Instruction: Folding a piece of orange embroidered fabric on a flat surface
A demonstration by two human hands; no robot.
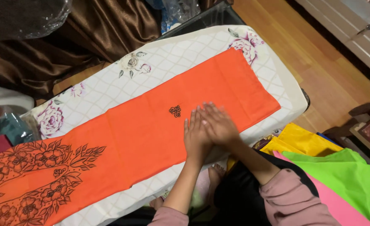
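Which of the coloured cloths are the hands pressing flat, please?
The orange cloth with dark flower print, spread on the board; the yellow, green and pink ones lie untouched at the right.

A home room: wooden floor (pixel 318 71), brown curtain (pixel 89 33), and a floral-covered ironing board (pixel 164 62).

An orange cloth (pixel 151 129) is spread flat and lengthwise across the board; a small dark motif is printed mid-length; floral outlines are printed at its left end.
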